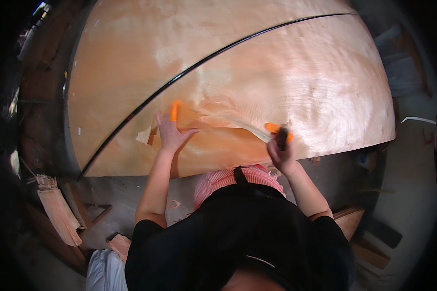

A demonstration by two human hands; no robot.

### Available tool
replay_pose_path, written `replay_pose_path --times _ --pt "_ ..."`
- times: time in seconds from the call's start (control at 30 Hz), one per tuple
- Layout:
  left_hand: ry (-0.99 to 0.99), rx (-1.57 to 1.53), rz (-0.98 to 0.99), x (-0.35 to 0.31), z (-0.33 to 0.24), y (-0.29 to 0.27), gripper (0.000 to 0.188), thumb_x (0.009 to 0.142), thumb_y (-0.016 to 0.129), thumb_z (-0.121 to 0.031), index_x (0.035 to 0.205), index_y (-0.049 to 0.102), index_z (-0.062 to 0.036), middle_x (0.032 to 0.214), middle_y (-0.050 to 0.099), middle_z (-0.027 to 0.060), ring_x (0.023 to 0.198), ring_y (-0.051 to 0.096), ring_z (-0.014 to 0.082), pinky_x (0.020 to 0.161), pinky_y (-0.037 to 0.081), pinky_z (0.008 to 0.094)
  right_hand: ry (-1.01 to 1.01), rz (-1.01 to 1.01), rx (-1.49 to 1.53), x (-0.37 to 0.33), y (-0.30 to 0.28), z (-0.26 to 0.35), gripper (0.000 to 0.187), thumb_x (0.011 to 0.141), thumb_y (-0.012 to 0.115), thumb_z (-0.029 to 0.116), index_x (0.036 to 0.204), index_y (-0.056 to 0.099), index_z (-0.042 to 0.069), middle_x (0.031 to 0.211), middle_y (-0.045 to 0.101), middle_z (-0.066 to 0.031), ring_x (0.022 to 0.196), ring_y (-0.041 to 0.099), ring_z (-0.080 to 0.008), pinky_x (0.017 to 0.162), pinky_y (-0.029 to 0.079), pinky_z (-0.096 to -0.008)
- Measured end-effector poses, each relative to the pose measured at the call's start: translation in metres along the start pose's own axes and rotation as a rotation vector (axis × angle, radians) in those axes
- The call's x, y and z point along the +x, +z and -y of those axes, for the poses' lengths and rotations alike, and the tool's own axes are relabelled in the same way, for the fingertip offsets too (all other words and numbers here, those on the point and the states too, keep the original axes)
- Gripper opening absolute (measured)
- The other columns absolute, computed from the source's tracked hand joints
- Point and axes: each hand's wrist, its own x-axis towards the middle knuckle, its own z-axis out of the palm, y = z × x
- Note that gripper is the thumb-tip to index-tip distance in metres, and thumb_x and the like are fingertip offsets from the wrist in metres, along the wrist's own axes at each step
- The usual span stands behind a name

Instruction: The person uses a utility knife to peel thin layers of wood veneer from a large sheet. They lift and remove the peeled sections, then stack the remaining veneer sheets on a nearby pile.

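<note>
Head view: here's the wood sheet (296,72) spread out in front, left hand (170,137) on it, fingers splayed, gripping nothing, likely steadying; right hand (282,155) clenches a blurred dark tool (282,138) near its edge, seemingly for control; a black rod (179,76) lies across, perhaps as weight.

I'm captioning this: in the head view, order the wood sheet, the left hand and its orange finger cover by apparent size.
1. Wood sheet, by far the largest
2. Left hand
3. Orange finger cover, smallest
</note>
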Motion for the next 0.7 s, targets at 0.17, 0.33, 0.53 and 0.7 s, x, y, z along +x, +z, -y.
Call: replay_pose_path --times 0.17,0.33,0.53,0.7 --pt "0.318 -0.067 0.142 0.041 0.004 -0.024 0.013 0.057 0.062 -0.006 0.070 0.059 -0.0079 0.062 0.051 0.0054 0.065 0.052 0.0222 0.092 0.034 0.0426 -0.056 -0.357 -0.106 0.017 -0.009 0.030 0.015 0.078 0.054 0.001 0.092 0.049 0.001 0.056 0.042 0.0036 0.049 0.034 -0.0023 0.046 0.030 -0.0164" --pt "0.200 0.254 -0.266 0.145 0.025 -0.064 0.010 0.056 0.062 -0.006 0.062 0.054 -0.0070 0.066 0.051 0.0093 0.066 0.050 0.0281 0.060 0.041 0.0385 0.497 -0.155 -0.219 -0.038 -0.062 -0.013 0.011 0.083 0.050 0.009 0.075 0.050 0.001 0.058 0.050 -0.0008 0.050 0.043 -0.0053 0.047 0.033 -0.0199" --pt "0.287 0.276 -0.496 0.183 0.012 -0.092 0.025 0.056 0.065 -0.008 0.079 0.059 -0.0095 0.081 0.053 0.0058 0.077 0.050 0.0255 0.069 0.041 0.0378 0.780 0.116 -0.196 -0.178 -0.078 -0.051 0.018 0.082 0.052 0.012 0.094 0.058 0.000 0.066 0.055 0.0015 0.058 0.049 -0.0057 0.052 0.040 -0.0213" --pt "0.259 0.473 -0.369 0.158 0.017 -0.053 0.043 0.067 0.063 -0.020 0.107 0.053 -0.0108 0.112 0.048 0.0077 0.102 0.046 0.0237 0.094 0.028 0.0458 1.237 0.187 -0.036 -0.202 -0.081 -0.020 0.022 0.082 0.052 0.012 0.100 0.057 0.001 0.073 0.058 -0.0005 0.070 0.053 -0.0083 0.065 0.043 -0.0225"
